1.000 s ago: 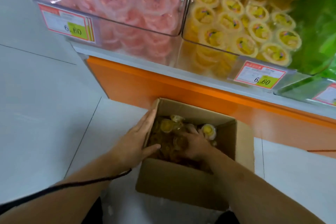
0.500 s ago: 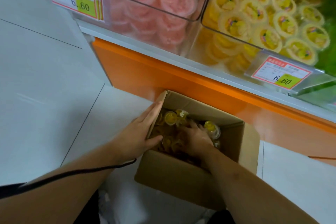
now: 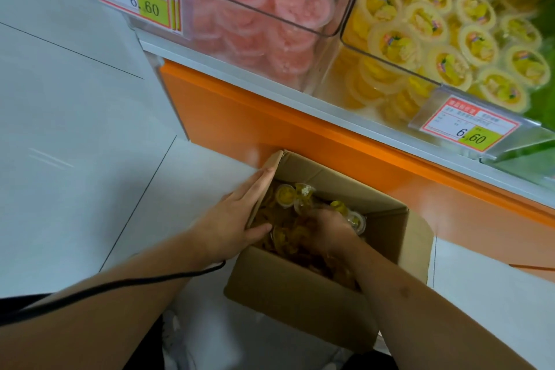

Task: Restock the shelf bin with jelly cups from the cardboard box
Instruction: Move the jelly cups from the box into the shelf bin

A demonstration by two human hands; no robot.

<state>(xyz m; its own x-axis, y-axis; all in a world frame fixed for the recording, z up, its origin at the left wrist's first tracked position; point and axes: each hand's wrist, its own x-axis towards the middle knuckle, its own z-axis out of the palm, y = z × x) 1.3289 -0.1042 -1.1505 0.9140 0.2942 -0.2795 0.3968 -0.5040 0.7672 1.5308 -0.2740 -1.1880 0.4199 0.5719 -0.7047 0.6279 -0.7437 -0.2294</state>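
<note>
Box (image 3: 297, 297): cardboard, open, on floor (image 3: 75, 135) against orange shelf base (image 3: 240, 126).
Cups (image 3: 285, 196): yellow jelly, loose inside box, piled toward far-left corner and centre.
L hand (image 3: 231, 219): fingers straight along box's left flap, thumb over its inner edge; flat, holding no cup.
R hand (image 3: 327, 225): down in box among cups, fingers curled; one cup (image 3: 356, 221) just beside fingers at right; whether gripped, cannot tell.
Bin (image 3: 345, 39): clear, upper right on shelf, yellow cups inside; price tag 6.60 (image 3: 468, 132) at front edge.
Pink bin (image 3: 270, 9): left of it.
Black cord (image 3: 120, 282): across L forearm.
</note>
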